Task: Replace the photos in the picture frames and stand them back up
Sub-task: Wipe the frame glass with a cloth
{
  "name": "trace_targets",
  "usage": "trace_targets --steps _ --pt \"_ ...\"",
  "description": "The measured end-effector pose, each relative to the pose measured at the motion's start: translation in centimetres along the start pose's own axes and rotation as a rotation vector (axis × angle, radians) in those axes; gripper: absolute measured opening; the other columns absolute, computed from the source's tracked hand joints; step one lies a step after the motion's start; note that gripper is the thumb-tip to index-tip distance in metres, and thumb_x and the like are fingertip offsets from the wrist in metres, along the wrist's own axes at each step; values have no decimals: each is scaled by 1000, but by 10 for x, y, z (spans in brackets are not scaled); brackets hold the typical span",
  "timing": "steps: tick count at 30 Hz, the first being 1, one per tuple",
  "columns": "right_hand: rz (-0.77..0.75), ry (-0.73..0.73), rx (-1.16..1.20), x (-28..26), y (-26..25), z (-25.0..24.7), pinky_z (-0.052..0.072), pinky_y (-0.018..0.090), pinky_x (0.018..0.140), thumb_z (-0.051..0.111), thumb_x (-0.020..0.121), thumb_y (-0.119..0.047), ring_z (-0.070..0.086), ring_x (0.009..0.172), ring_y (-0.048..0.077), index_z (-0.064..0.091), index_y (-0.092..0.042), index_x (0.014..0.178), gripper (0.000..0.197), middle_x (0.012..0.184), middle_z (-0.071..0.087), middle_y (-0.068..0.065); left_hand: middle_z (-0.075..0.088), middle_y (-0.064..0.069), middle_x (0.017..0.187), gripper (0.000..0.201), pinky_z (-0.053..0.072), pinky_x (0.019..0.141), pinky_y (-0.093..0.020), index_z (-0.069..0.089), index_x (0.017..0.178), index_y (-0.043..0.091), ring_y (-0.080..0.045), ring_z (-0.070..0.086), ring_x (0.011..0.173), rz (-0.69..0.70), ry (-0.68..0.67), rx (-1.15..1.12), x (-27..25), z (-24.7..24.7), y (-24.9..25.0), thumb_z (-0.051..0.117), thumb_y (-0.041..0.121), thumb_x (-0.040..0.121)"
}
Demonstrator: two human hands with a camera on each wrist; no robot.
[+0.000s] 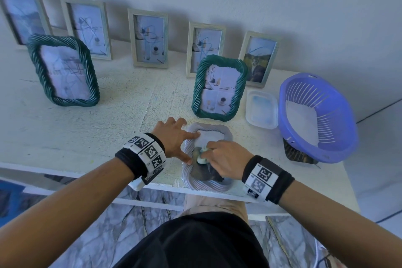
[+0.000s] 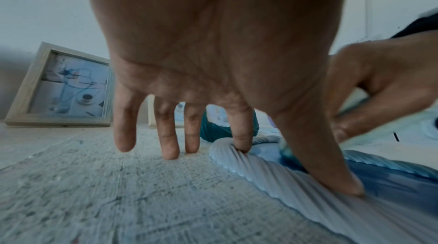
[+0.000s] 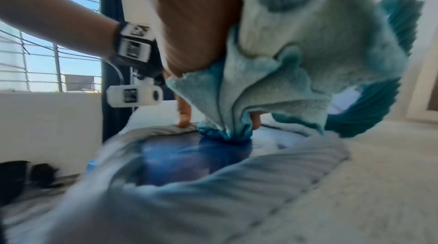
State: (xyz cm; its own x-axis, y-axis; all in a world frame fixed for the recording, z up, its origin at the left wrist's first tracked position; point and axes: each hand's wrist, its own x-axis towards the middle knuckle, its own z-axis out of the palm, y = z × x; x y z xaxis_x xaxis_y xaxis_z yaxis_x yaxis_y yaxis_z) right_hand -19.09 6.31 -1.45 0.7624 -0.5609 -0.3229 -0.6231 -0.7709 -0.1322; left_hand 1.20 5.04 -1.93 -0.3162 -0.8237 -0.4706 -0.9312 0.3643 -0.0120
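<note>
- Left hand [image 1: 171,137]: fingers straight and spread, index fingertip and thumb pressing the near-left rim of the pale ribbed rope-pattern picture frame [image 1: 187,177], which lies flat at the white table's [image 1: 87,128] front edge.
- Right hand [image 1: 226,160]: curled round a bunched pale-green microfibre cloth [image 3: 284,64], its tip pressed onto the frame's glass [image 3: 180,156] directly beneath the palm.
- Judgement: glass cleaning in hand, ahead of the photo change.
- Advice: keep the left hand's pressure steady so the frame cannot slide off the edge; wipe outward, light strokes, into the corners.
</note>
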Motion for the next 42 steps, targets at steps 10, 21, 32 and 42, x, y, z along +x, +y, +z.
trace_targets --steps 10,21,32,42 --pt "38 -21 -26 -5 -5 -1 41 34 67 47 92 -14 58 88 28 62 -18 116 28 101 54 5 26 -8 152 90 37 103 -50 22 147 49 -33 33 132 -8 -14 -11 -2 -3 2 58 79 70" --pt "157 29 -134 19 24 -15 37 32 68 52 93 -14 58 96 28 64 -13 114 24 105 55 6 31 -9 147 88 41 100 -48 25 146 48 -34 37 129 -4 -30 3 -1 -7 6 59 78 71" --pt "181 32 -151 9 39 -18 36 32 66 49 94 -16 60 94 30 65 -16 116 27 107 57 5 30 -9 148 90 42 98 -48 25 146 48 -33 36 130 -2 -42 1 1 -8 6 60 78 70" --pt "89 -43 -106 -12 27 -6 37 32 65 44 96 -14 59 89 30 64 -15 116 28 105 55 7 30 -8 148 91 43 97 -47 23 148 47 -32 35 131 -1 -40 -8 0 -7 6 59 78 70"
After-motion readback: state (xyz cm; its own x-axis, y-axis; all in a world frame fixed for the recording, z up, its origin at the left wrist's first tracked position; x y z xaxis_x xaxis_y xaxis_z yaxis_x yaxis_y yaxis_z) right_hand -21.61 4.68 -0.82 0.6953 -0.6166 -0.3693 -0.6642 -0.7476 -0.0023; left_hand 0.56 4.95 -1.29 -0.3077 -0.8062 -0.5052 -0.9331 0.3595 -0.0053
